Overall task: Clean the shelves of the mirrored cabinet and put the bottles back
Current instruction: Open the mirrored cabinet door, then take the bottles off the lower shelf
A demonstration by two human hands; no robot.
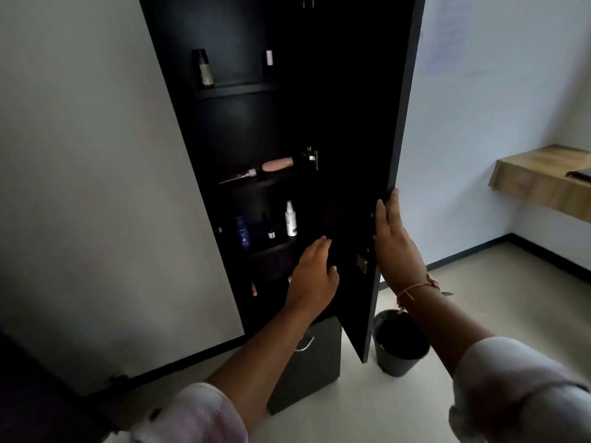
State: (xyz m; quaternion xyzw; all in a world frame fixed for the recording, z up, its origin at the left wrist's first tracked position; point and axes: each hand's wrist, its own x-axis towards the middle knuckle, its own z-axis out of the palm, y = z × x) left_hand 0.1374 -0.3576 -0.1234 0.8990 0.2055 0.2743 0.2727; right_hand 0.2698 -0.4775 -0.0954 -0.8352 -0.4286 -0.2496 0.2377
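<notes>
A tall black cabinet [179, 91] stands open on the wall, its door [358, 123] swung out to the right. My right hand [391, 238] lies flat with straight fingers against the door's outer edge. My left hand [315, 276] reaches with relaxed fingers toward the lower shelf [271, 249] and holds nothing. On that shelf stand a white spray bottle [290, 219], a dark blue bottle [242, 231] and a small dropper bottle [271, 233]. A pink tube [277, 164] and a brush [238, 176] lie on the shelf above. Two bottles, one dark [203, 68] and one with a white cap [269, 58], stand on the top shelf.
A dark bin [398, 343] stands on the floor right of the door. Below the cabinet sits a black box [307, 362] with a metal handle. A wooden wall shelf [540, 180] juts out at the right. A small pinkish item [254, 288] sits low in the cabinet.
</notes>
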